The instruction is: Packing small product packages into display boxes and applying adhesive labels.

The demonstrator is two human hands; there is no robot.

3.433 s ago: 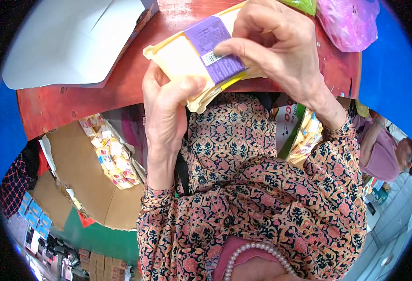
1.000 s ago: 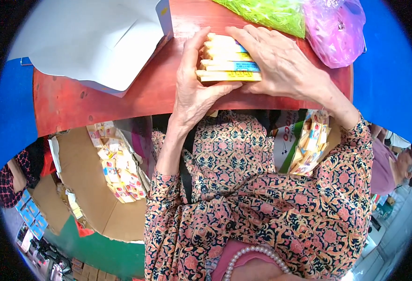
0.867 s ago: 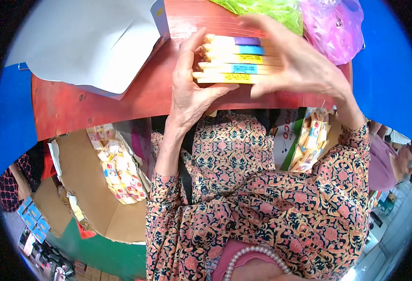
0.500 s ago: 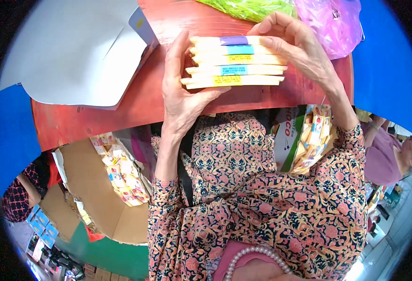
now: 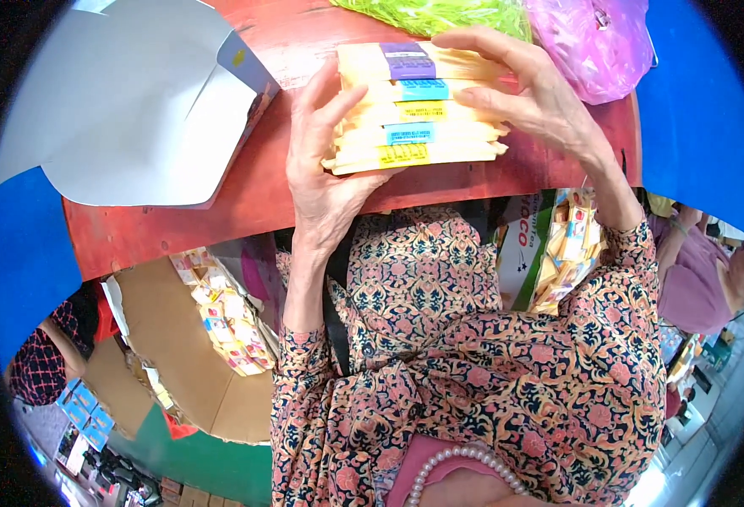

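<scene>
Above the red table, my left hand (image 5: 325, 182) is closed round the left end of a stack of cream-yellow packets (image 5: 423, 112), its thumb along the near lower side. Purple, blue and yellow bands run across the packets. At the right end, my right hand (image 5: 545, 95) grips the stack, fingers bent over the top packet and thumb pressing beside the blue-banded one. The top packet, with a purple band (image 5: 407, 62), is tilted so its broad face shows. My right fingertips are partly hidden behind the packets.
The red table (image 5: 148, 237) carries a large pale sheet (image 5: 135, 110) at left, plus a green plastic bag (image 5: 440, 15) and a pink one (image 5: 592, 42) at the far side. Cardboard boxes (image 5: 173, 355) with loose packets (image 5: 232, 329) stand below. Other people are at both sides.
The top packet has tipped up, showing more of its purple-banded face. My left fingers have curled further over the left end, and the stack has shifted slightly left and nearer.
</scene>
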